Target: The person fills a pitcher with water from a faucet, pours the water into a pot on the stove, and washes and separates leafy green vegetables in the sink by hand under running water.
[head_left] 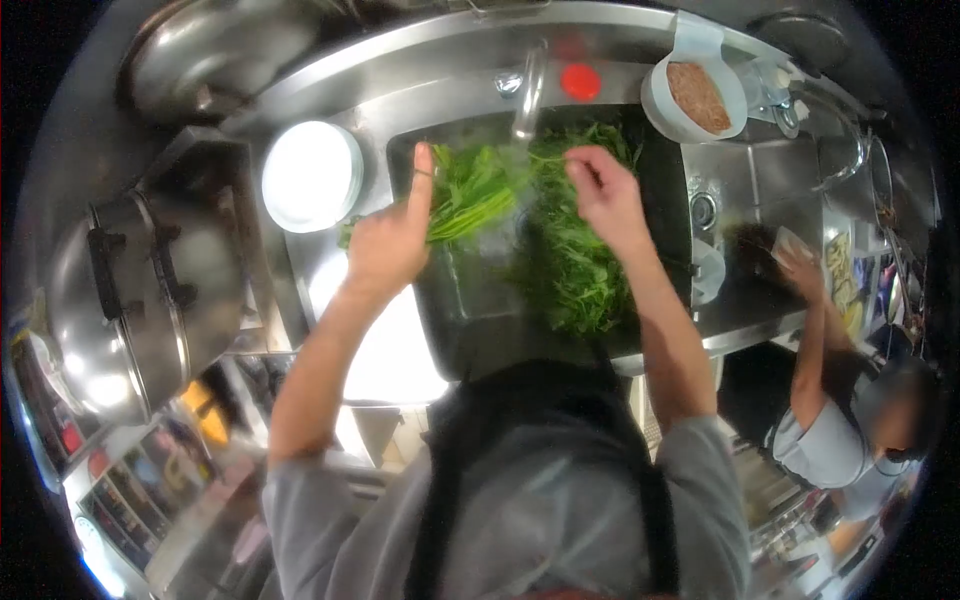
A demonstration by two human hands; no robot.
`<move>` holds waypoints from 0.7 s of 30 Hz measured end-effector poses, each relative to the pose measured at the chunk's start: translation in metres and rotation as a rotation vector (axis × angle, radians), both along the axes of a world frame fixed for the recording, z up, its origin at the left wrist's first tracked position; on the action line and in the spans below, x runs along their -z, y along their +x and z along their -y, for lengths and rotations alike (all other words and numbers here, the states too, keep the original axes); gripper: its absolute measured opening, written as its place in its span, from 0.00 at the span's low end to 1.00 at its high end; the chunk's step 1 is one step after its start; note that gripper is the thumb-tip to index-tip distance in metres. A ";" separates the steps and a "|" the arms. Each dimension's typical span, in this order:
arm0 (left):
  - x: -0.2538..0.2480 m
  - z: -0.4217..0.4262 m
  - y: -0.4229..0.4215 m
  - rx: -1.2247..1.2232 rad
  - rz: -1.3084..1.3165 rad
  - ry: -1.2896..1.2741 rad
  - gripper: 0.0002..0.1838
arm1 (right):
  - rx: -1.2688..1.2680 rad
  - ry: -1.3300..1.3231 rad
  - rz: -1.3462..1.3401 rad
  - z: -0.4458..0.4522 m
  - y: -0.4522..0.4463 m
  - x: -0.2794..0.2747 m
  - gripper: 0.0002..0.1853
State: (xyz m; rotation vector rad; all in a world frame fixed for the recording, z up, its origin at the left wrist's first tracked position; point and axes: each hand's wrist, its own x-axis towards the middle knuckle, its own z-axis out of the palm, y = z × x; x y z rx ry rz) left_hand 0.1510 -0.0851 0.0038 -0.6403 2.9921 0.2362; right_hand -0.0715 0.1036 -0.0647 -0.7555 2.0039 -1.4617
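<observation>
My left hand [393, 240] is closed around a bunch of leafy greens [475, 195], its index finger pointing up along the near end. A thin dark line crosses that finger; I cannot tell what it is. To the right, my right hand [607, 195] is closed in a pinch at a thin green stem [548, 158]. More loose leafy greens [590, 265] lie below it in the sink [490, 345]. A faucet spout [530, 90] reaches over the sink from the back.
White plates [312, 178] are stacked left of the sink. A white container of brown food [695, 98] stands at the back right, near a red round object [580, 82]. A large steel pot [150, 290] is at left. Another person [840, 420] works at right.
</observation>
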 end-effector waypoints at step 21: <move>-0.016 0.004 -0.006 0.525 -0.243 -0.190 0.43 | -0.467 -0.076 -0.020 0.040 0.052 -0.006 0.17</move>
